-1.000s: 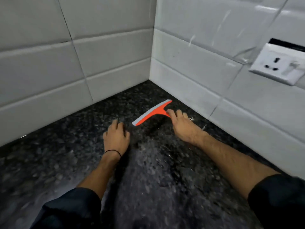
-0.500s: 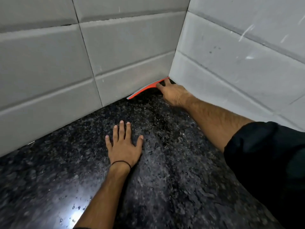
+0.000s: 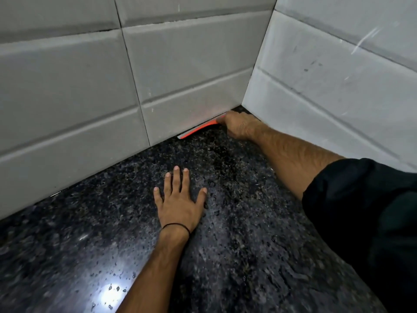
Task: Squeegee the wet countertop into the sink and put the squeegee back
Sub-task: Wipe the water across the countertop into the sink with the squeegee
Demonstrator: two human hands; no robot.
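An orange squeegee (image 3: pixel 198 131) with a grey blade lies along the foot of the back tiled wall, in the corner of the dark speckled countertop (image 3: pixel 237 245). My right hand (image 3: pixel 239 127) is closed over its handle end, right in the corner, hiding the handle. My left hand (image 3: pixel 180 204) rests flat on the counter with fingers spread, nearer to me and to the left, holding nothing. Water droplets and a wet sheen cover the counter. No sink is in view.
White tiled walls meet in a corner: the back wall (image 3: pixel 112 86) and the right wall (image 3: pixel 338 75). A bright light reflection (image 3: pixel 111 294) shines on the wet counter near the front.
My right hand pushed the squeegee from the middle of the counter back into the wall corner. My left hand flattened with spread fingers. The wall socket left the view.
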